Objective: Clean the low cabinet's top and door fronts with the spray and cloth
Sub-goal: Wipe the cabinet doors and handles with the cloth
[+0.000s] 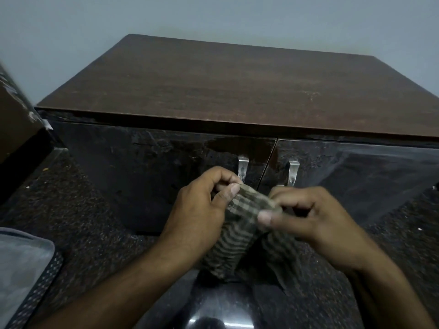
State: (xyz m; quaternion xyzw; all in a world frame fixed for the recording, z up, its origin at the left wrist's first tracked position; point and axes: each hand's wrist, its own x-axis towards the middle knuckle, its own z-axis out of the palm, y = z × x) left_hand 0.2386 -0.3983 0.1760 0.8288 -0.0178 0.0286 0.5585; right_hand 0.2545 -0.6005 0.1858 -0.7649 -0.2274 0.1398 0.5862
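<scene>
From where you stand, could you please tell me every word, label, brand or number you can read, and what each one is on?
There is no readable text in this view.
The cabinet top and the door fronts bear no lettering.
The checked cloth, gripped by the left hand and the right hand, has no label showing.
The pale marks on the brown object at the left edge are too blurred to read.
</scene>
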